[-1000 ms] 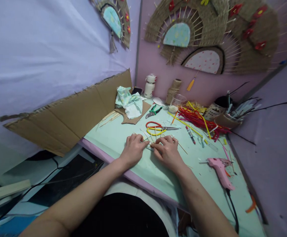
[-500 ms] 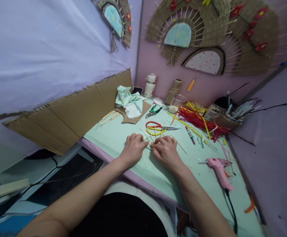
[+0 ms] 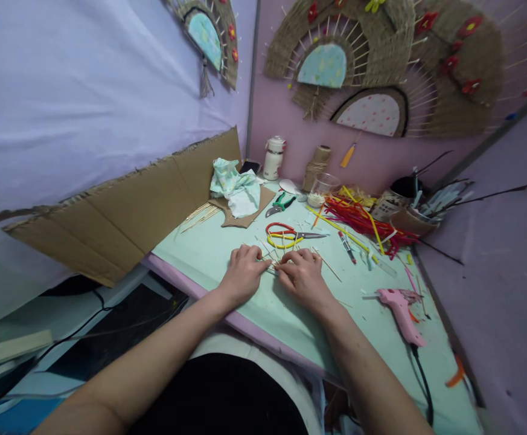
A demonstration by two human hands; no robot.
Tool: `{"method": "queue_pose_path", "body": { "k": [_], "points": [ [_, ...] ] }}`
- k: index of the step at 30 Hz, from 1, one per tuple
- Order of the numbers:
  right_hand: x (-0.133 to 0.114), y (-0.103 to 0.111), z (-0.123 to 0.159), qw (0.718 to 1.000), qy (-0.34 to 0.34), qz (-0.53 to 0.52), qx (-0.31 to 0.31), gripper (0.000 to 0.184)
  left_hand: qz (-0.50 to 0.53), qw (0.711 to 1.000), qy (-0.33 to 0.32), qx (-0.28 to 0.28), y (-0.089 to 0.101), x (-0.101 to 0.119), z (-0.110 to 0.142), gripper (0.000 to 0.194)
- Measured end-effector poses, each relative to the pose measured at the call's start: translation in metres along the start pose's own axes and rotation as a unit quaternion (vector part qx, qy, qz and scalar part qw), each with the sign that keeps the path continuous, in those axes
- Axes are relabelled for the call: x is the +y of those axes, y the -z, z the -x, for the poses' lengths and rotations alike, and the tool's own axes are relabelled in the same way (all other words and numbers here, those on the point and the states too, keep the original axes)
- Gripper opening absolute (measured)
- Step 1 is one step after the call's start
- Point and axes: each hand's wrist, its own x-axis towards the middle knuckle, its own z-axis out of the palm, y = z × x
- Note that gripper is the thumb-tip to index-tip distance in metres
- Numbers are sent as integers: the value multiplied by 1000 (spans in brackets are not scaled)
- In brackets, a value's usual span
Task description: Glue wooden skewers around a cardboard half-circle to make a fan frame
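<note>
Both hands work close together near the table's front edge, over several thin wooden sticks (image 3: pixel 273 256). My left hand (image 3: pixel 244 272) has its fingers curled and pressed on the stick ends from the left. From the right, my right hand (image 3: pixel 302 273) is closed on the sticks, its thumb and fingers bent inward. The sticks fan out away from me between the fingertips; their near ends are partly hidden by the hands. Just beyond lie scissors (image 3: pixel 285 235) with red and yellow handles. A loose stick (image 3: pixel 327 266) lies right of my right hand.
A pink glue gun (image 3: pixel 401 311) lies at right with its cord. Behind are green-handled pruning shears (image 3: pixel 280 205), patterned cloth (image 3: pixel 236 187) on cardboard, a white bottle (image 3: pixel 274 158), a twine spool (image 3: pixel 316 169) and red pipe cleaners (image 3: pixel 367 220). A cardboard sheet (image 3: pixel 131 208) leans at left.
The view has shifted slightly, so the scene sits a little further left. Both hands stay on the sticks in almost the same pose.
</note>
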Motion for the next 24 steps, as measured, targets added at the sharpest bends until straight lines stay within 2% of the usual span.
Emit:
{"method": "queue_pose_path", "body": {
  "k": [6,12,19,24],
  "points": [
    [0,1,1,1000,-4,-3,7,19,3,1000,1,-1,-1,0,1,31],
    [0,3,2,998,-26,17,47,20,30,999,13,22,3,0,-2,45],
    [1,3,2,998,-37,31,47,20,55,998,10,38,-4,7,-26,34],
    [1,2,3,998,-32,35,44,21,38,998,10,56,-9,6,-24,30]
  ]
}}
